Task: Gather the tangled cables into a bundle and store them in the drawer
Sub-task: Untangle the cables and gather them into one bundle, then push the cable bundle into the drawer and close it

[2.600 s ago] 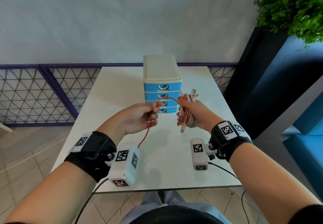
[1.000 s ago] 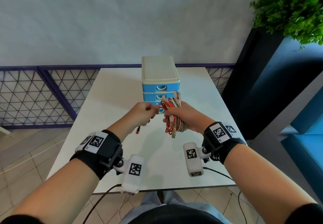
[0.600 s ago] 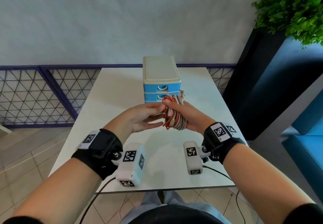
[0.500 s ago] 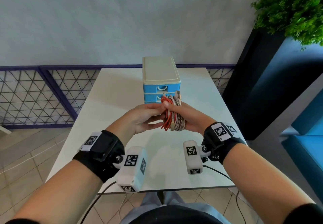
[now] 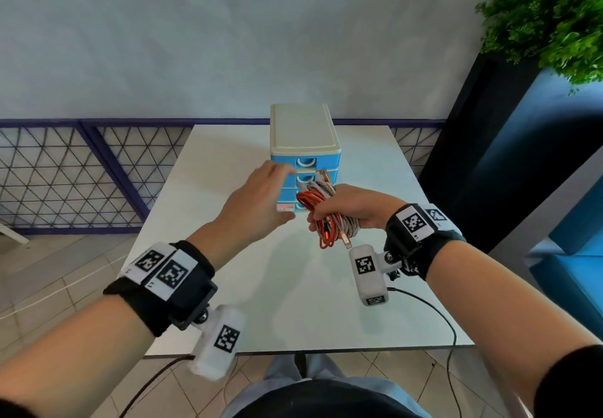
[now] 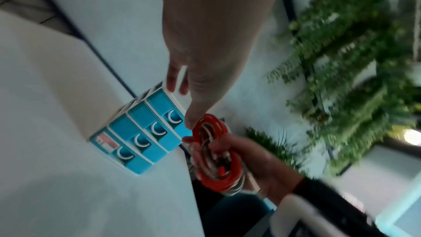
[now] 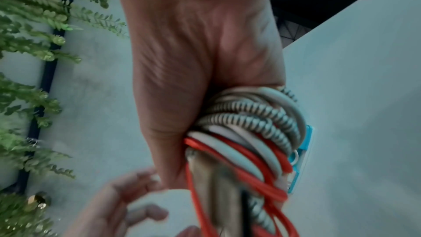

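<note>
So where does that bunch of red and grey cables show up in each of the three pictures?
Head: cable bundle right of centre, gripped by the right hand.
Left wrist: cable bundle lower centre, in that hand's fingers.
Right wrist: cable bundle lower centre, under the palm.
Shared landmark: the blue drawer unit, beside the bundle in all three.

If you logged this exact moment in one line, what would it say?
right hand: grips cable bundle | left hand: open, reaching toward drawer unit | drawers: all closed | bundle: not yet stored
</note>
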`<move>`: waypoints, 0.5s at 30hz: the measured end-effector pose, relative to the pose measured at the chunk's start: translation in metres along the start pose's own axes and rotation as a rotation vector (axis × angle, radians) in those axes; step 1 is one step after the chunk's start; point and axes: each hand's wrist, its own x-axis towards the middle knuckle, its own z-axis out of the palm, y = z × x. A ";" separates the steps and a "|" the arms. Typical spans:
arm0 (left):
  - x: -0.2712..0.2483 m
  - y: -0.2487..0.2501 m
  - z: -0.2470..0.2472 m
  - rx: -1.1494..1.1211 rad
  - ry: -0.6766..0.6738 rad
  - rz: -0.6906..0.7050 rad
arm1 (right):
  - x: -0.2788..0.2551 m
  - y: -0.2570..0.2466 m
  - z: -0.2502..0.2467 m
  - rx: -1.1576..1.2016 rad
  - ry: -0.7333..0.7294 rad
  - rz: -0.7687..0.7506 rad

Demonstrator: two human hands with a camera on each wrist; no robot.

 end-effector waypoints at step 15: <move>0.017 -0.005 0.023 0.275 0.090 0.617 | -0.007 -0.004 0.023 0.164 -0.316 0.106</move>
